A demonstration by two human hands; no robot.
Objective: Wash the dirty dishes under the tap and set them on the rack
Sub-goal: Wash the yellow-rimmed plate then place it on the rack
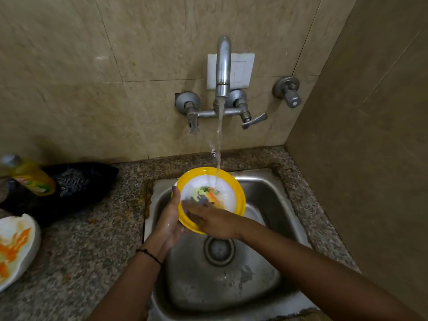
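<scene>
Yellow-rimmed and white inside, the bowl (231,181) you are washing sits tilted over the steel sink (266,205), held up toward the camera so its inner face shows. Water from the wall tap (223,66) falls in a thin stream (218,140) and lands on the upper part of the bowl's inside. Orange and green food smears cling near the bowl's middle; their edges are blurred by water and movement.

Your left hand (170,218) grips the bowl's left edge, thumb up along the rim and palm wrapped behind; the fingers behind the bowl are hidden. A dark thread band circles that wrist. Your right hand (214,220) lies flat across the bowl's lower inside, fingers spread and pressed on the white surface. The fingertips are smeared with motion, so you cannot tell exactly where they end. The bowl's lower rim is covered by this hand.

On the speckled stone counter (92,251) to the left, a white plate (16,246) with orange streaks is cut off by the frame edge. Behind it stands a tilted yellow bottle (32,177), its label blurred, beside a dark bag (88,181) holding something mesh-like that is hard to identify. No drying rack shows in view.
</scene>
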